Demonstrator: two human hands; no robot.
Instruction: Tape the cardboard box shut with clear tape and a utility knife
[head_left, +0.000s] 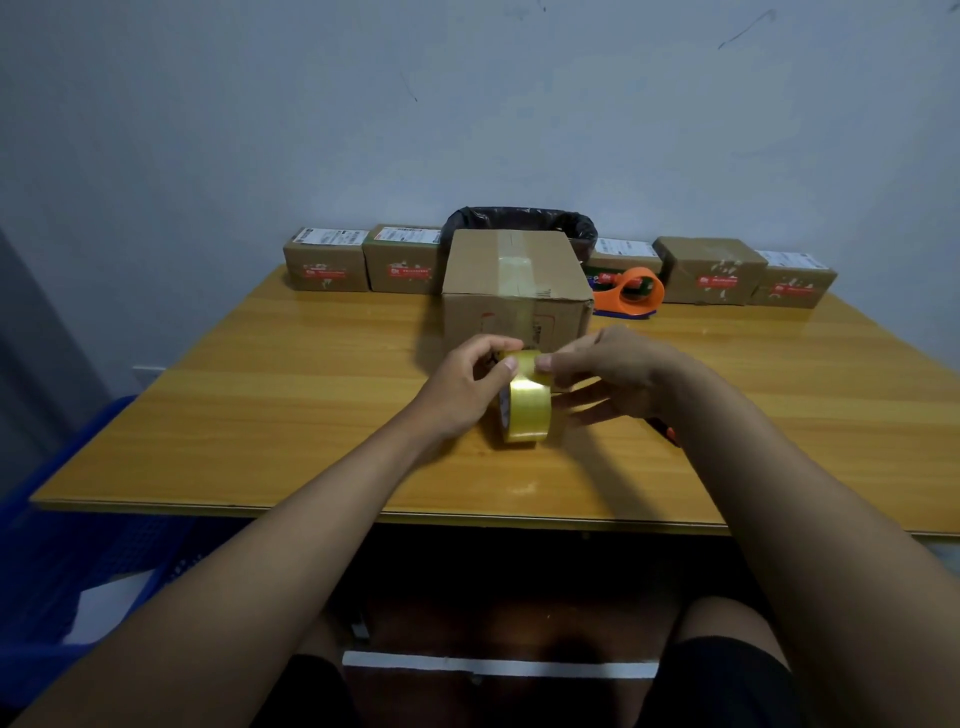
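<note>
Both hands are on the tape roll (525, 402) rn. Left hand (470, 387) wraps the roll's left side, thumb up near the top edge, fingers curled over it, so it's doing the holding. Right hand (605, 369) pinches at the top of the roll w/ thumb + index, other fingers splayed loose below, looks like it's picking for the free end of the tape, tho I can't tell if an end is actually lifted yet. Roll stands on edge just over the bench (260, 415), core axis running left-right, so tape should peel straight away from the person.

That matters bc the cardboard box (511, 283) sits dead ahead, just beyond the hands, nearly touching the fingertips in view. There's a tape strip along its top centre seam already, running front-to-back and down the front face, same line the roll would unspool along. So imo next move = pull the end fwd onto the box, no turning needed.

Small orange bit (670, 434) peeks out under the right wrist, prob the utility knife, mostly hidden. Right hand is way nearer to it.

Further out: orange tape dispenser (631, 291) right of the box, row of small parcels (711, 270) along the wall.
</note>
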